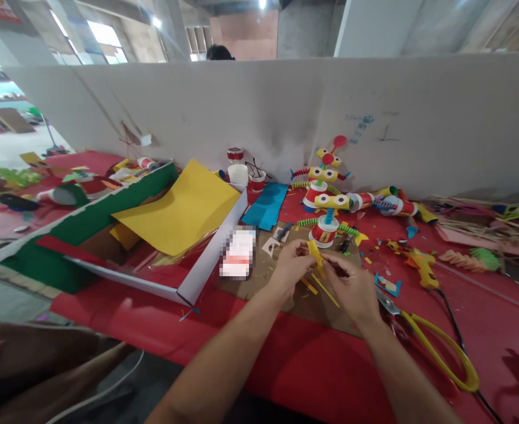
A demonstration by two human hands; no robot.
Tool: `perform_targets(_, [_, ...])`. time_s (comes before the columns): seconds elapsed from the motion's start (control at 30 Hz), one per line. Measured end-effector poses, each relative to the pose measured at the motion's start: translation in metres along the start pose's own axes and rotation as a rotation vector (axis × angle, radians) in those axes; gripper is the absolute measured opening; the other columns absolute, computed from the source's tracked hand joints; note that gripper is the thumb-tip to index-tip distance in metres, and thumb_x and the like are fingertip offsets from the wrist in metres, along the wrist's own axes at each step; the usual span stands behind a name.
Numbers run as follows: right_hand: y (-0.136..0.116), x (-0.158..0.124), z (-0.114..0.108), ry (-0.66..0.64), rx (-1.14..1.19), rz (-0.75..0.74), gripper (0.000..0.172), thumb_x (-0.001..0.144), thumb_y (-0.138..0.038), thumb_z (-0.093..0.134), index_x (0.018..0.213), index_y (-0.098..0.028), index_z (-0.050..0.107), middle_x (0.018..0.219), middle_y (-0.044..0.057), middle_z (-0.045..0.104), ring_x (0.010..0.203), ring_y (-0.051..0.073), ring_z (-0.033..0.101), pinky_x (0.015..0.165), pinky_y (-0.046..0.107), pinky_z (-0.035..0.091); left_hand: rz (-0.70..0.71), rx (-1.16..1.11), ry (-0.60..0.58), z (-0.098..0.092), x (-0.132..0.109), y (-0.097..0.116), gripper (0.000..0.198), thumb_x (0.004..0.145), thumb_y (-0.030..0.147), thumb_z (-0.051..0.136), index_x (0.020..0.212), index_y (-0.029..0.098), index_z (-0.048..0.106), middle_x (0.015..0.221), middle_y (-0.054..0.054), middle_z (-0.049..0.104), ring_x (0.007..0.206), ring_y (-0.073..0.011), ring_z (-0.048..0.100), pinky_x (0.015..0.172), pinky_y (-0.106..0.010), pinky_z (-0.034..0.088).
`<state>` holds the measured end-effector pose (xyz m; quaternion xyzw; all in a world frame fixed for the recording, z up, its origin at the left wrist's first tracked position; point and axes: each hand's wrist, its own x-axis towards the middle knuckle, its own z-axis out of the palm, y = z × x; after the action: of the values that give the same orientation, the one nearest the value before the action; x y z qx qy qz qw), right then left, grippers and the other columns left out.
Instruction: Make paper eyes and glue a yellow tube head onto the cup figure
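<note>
Between my two hands is a small folded piece of yellow paper point(316, 254). The fingers of my left hand point(293, 266) pinch it from the left. From the right, my right hand point(350, 285) grips its lower side with thumb and fingers. Below them, narrow yellow paper strips point(325, 290) lie on a brown cardboard sheet point(294, 303). Just behind my hands stands a paper-cup figure point(323, 229) with a yellow eye band and green folded-paper arms. Further back are similar figures point(316, 191).
Left of my hands stands an open box point(192, 259) holding a yellow sheet point(179, 206). A phone point(239, 253) and blue paper point(265, 205) lie nearby. On the right are yellow-handled scissors point(440, 347), a yellow glue gun point(422, 266) and its cord. A white partition point(206, 112) rises behind.
</note>
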<state>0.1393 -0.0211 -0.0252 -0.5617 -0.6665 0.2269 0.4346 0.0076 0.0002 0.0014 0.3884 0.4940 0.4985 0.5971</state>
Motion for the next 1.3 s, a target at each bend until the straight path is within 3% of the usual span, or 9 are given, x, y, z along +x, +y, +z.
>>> perform_targets(0.17, [0.001,0.001,0.003,-0.025,0.125,0.023,0.027,0.083,-0.038,0.053,0.099,-0.019,0.066,0.096,0.008,0.07,0.085,0.021,0.065,0.078,0.034,0.05,-0.003,-0.023,0.006,-0.002,0.002,-0.001,0.017,0.057,0.005,0.053,0.068,0.017,0.057,0.065,0.003,0.055,0.057,-0.0062,0.047,0.052,-0.018,0.035])
perform_targets(0.3, [0.003,0.003,0.002,-0.053,0.23,0.042,0.027,0.082,-0.038,0.055,0.097,-0.018,0.063,0.097,0.01,0.069,0.087,0.022,0.064,0.079,0.035,0.05,-0.013,-0.045,0.046,-0.003,0.003,-0.001,0.029,0.054,0.004,0.053,0.078,0.019,0.059,0.063,0.004,0.053,0.055,-0.007,0.047,0.052,-0.019,0.036])
perform_targets(0.5, [0.002,0.003,0.001,-0.052,0.217,0.073,0.029,0.081,-0.041,0.055,0.096,-0.017,0.063,0.094,0.01,0.069,0.085,0.022,0.064,0.077,0.035,0.049,0.024,-0.006,0.042,-0.003,0.001,0.002,0.012,0.056,0.006,0.055,0.061,0.017,0.055,0.054,0.005,0.049,0.05,-0.0064,0.043,0.048,-0.019,0.033])
perform_targets(0.67, [0.002,0.005,-0.002,-0.06,0.136,0.082,0.027,0.081,-0.042,0.054,0.09,-0.018,0.064,0.087,0.007,0.068,0.079,0.021,0.062,0.073,0.034,0.047,0.079,0.065,-0.044,-0.005,0.002,0.001,0.02,0.059,0.005,0.057,0.074,0.016,0.064,0.058,0.004,0.053,0.054,-0.0071,0.048,0.052,-0.019,0.037])
perform_targets(0.83, [-0.001,0.005,-0.005,-0.083,0.093,0.065,0.027,0.082,-0.042,0.053,0.087,-0.018,0.064,0.086,0.006,0.068,0.079,0.021,0.061,0.072,0.033,0.045,0.124,0.07,-0.093,-0.008,0.004,-0.001,0.005,0.062,0.016,0.067,0.065,0.014,0.062,0.062,0.001,0.058,0.058,-0.0089,0.053,0.058,-0.022,0.041])
perform_targets(0.97, [-0.001,0.006,-0.006,-0.096,0.108,0.046,0.028,0.083,-0.043,0.052,0.086,-0.018,0.064,0.087,0.007,0.067,0.08,0.021,0.06,0.074,0.033,0.045,0.109,0.102,-0.111,-0.008,0.005,-0.001,0.003,0.064,0.011,0.065,0.065,0.014,0.064,0.06,0.001,0.058,0.057,-0.0085,0.053,0.057,-0.021,0.041])
perform_targets(1.1, [0.004,0.007,-0.005,-0.112,0.095,0.101,0.031,0.082,-0.047,0.051,0.082,-0.018,0.062,0.078,0.005,0.065,0.072,0.02,0.058,0.066,0.031,0.047,0.103,0.091,-0.047,-0.007,0.002,0.003,0.007,0.065,0.009,0.062,0.066,0.015,0.065,0.061,0.001,0.059,0.057,-0.0082,0.052,0.057,-0.021,0.041])
perform_targets(1.3, [0.004,0.005,-0.002,-0.136,0.203,0.156,0.031,0.08,-0.049,0.054,0.081,-0.018,0.062,0.073,0.003,0.061,0.067,0.017,0.057,0.059,0.028,0.049,0.109,-0.017,0.016,-0.011,0.001,0.01,0.007,0.062,0.018,0.069,0.064,0.016,0.063,0.057,0.002,0.056,0.055,-0.0083,0.049,0.055,-0.022,0.04])
